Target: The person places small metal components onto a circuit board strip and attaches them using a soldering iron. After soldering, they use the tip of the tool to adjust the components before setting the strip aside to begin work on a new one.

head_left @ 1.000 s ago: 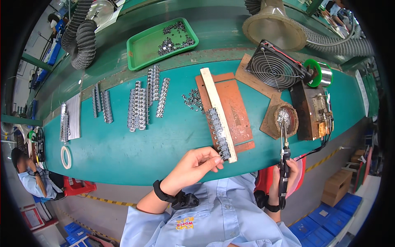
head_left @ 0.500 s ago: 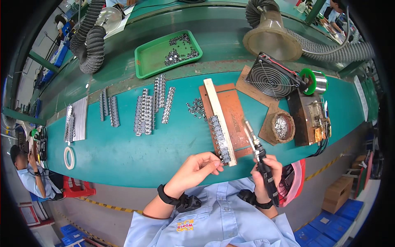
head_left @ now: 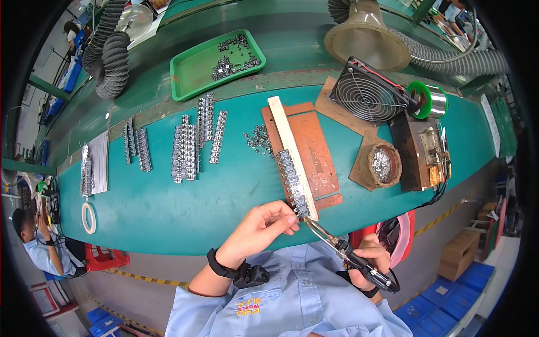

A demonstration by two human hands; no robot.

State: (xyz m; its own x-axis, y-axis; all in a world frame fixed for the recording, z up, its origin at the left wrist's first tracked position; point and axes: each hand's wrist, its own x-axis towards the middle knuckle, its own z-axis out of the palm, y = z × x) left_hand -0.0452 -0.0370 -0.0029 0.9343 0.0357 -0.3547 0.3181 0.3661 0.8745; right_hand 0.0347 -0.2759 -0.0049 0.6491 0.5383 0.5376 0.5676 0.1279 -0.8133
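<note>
My right hand (head_left: pixel 370 259) is closed round the black handle of a soldering iron (head_left: pixel 342 245). The iron's tip meets the near end of a row of small metal components (head_left: pixel 291 182), which lies along a pale wooden bar (head_left: pixel 292 137). At that same end my left hand (head_left: pixel 260 229) has its thumb and fingers pinched together; what lies between them is too small to make out. Beneath the bar is a reddish-brown board (head_left: pixel 314 154). Loose small parts (head_left: pixel 258 139) are heaped just left of the board.
Several component strips (head_left: pixel 184 149) lie to the left, with a tape roll (head_left: pixel 88 218) farther out. A green tray (head_left: pixel 188 76) holds small parts at the back. On the right are a fan (head_left: pixel 368 92), solder spool (head_left: pixel 431 101), round pot (head_left: pixel 383 165) and metal box (head_left: pixel 415 151).
The soldering iron has swung down and left, its tip now at the row's near end. My left hand stays pinched there. The whole view has shifted slightly.
</note>
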